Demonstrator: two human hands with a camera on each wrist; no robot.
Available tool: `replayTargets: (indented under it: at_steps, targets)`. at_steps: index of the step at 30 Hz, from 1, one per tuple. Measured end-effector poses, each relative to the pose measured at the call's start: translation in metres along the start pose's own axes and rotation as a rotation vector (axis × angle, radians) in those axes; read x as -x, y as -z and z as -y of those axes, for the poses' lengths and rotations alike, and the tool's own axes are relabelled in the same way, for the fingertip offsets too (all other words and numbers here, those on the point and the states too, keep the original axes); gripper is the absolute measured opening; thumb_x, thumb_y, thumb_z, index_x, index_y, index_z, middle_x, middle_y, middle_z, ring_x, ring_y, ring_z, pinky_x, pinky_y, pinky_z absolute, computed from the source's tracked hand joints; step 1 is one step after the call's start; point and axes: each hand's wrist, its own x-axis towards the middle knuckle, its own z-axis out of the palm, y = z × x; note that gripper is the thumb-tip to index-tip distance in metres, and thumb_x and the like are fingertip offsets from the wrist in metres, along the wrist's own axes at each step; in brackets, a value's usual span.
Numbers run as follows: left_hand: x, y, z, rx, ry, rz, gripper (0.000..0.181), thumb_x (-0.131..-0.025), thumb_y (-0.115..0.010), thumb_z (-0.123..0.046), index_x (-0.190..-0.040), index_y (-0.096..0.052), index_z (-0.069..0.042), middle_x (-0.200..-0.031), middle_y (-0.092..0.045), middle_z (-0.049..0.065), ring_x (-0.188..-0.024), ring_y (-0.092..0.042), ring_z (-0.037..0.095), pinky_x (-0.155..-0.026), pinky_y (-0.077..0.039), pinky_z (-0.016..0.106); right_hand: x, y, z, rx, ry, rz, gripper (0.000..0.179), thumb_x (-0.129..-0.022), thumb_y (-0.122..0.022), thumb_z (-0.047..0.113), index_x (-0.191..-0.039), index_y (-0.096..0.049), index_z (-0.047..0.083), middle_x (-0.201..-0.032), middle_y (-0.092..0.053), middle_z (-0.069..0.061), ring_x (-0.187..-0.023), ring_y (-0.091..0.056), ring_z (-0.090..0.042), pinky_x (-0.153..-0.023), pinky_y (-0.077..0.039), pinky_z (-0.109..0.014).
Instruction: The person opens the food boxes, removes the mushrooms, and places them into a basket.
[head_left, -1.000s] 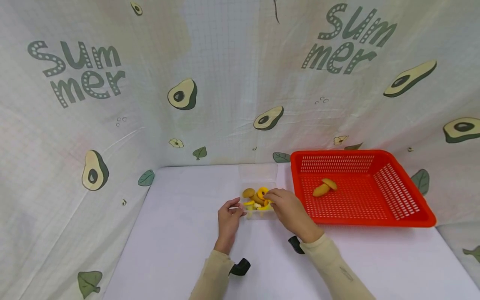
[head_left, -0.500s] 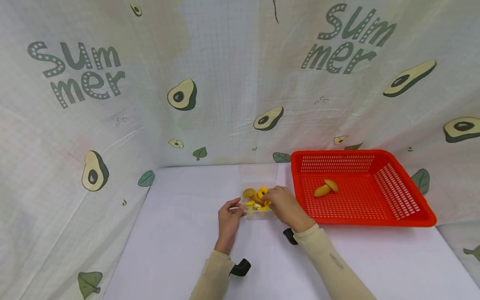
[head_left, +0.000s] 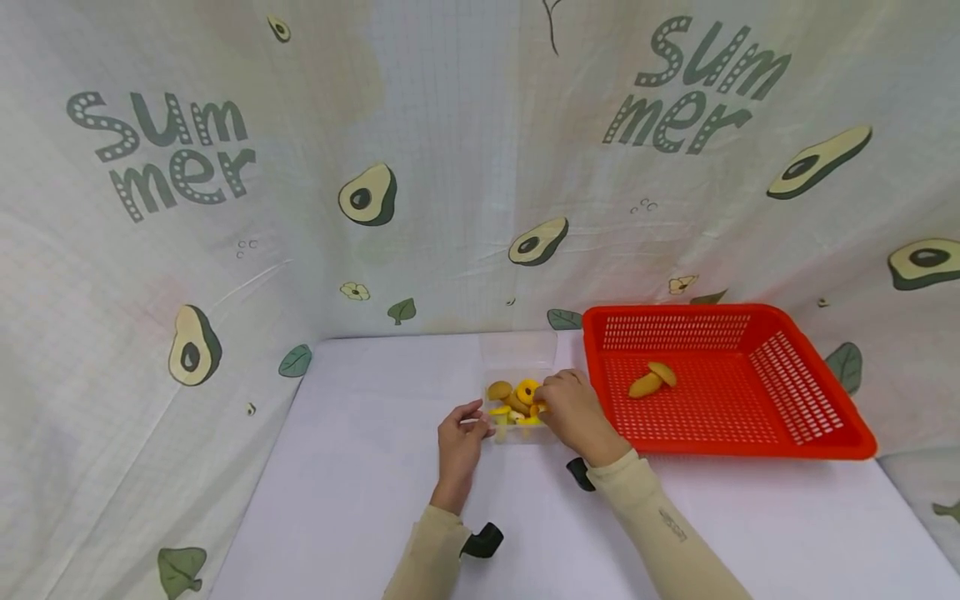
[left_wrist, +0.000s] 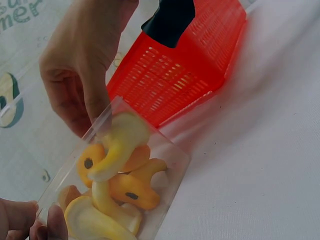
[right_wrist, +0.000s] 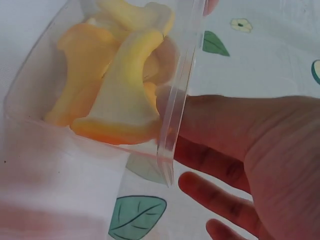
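In the head view a clear plastic box [head_left: 517, 433] with a raised lid [head_left: 517, 350] stands mid-table. Several yellow and brown mushrooms [left_wrist: 135, 190] fill it. My left hand [head_left: 459, 450] holds the box's left side, thumb and fingers at its wall. Over the right side reaches my right hand [head_left: 581, 417], its thumb and index finger inside the box. They pinch a pale yellow mushroom [right_wrist: 120, 85] by its cap end, partly seen through the plastic. The remaining right fingers stay outside the wall. Two brown mushrooms [head_left: 652, 380] lie together in a red basket [head_left: 720, 417].
The basket stands on the white tabletop [head_left: 352, 467], just right of the box. A printed cloth [head_left: 450, 167] hangs behind the table. Black wrist mounts [head_left: 483, 542] stick out beside both sleeves.
My right hand and forearm have shifted slightly left, in toward the box. The left hand keeps its place on the box. The head view has tipped a little.
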Motion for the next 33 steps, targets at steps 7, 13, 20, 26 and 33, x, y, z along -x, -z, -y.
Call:
replayTargets:
  at_steps: [7,13,20,26,33]
  targets:
    - [0.0003,0.0008,0.0003,0.003,0.004,-0.002,0.032,-0.097,-0.066,0.008,-0.129,-0.066,0.012,-0.107,-0.062,0.018,-0.078,-0.063,0.015,-0.074,-0.066,0.025,0.0021,0.0018,0.0008,0.046,-0.07,-0.029,0.014,-0.083,-0.092,0.013,-0.095,-0.085,0.011,-0.094,-0.078,-0.006,-0.103,-0.063,-0.031,-0.111,-0.048,-0.055]
    - [-0.0003,0.0006,0.0006,0.014,-0.004,-0.011,0.032,-0.096,-0.066,0.009,-0.127,-0.066,0.013,-0.105,-0.062,0.019,-0.076,-0.061,0.013,-0.071,-0.065,0.023,0.0039,0.0016,0.0013,0.043,-0.066,-0.045,0.021,-0.079,-0.095,0.016,-0.096,-0.085,0.01,-0.093,-0.079,-0.008,-0.103,-0.063,-0.033,-0.11,-0.048,-0.057]
    - [0.0023,0.0002,0.0006,0.0,0.004,-0.012,0.032,-0.096,-0.065,0.009,-0.128,-0.067,0.012,-0.105,-0.062,0.017,-0.076,-0.061,0.014,-0.072,-0.065,0.025,0.0044,-0.0039,0.0036,-0.017,-0.079,-0.081,0.016,-0.08,-0.091,0.004,-0.094,-0.084,0.007,-0.091,-0.079,-0.009,-0.099,-0.062,-0.032,-0.105,-0.05,-0.055]
    - [0.0033,0.0005,-0.0006,0.011,0.001,-0.009,0.031,-0.097,-0.065,0.009,-0.128,-0.066,0.012,-0.105,-0.061,0.016,-0.076,-0.061,0.013,-0.074,-0.066,0.028,0.0059,-0.0071,0.0085,-0.127,-0.111,-0.153,0.021,-0.079,-0.09,-0.002,-0.098,-0.084,0.007,-0.095,-0.079,-0.008,-0.094,-0.063,-0.028,-0.101,-0.054,-0.05]
    - [0.0023,-0.0001,-0.0007,0.019,-0.001,-0.008,0.031,-0.096,-0.065,0.01,-0.127,-0.067,0.013,-0.104,-0.061,0.017,-0.076,-0.061,0.014,-0.071,-0.065,0.025,0.0082,-0.0013,0.0098,-0.184,-0.016,-0.372,0.022,-0.078,-0.088,-0.007,-0.093,-0.082,0.007,-0.093,-0.078,-0.005,-0.086,-0.066,-0.026,-0.085,-0.06,-0.043]
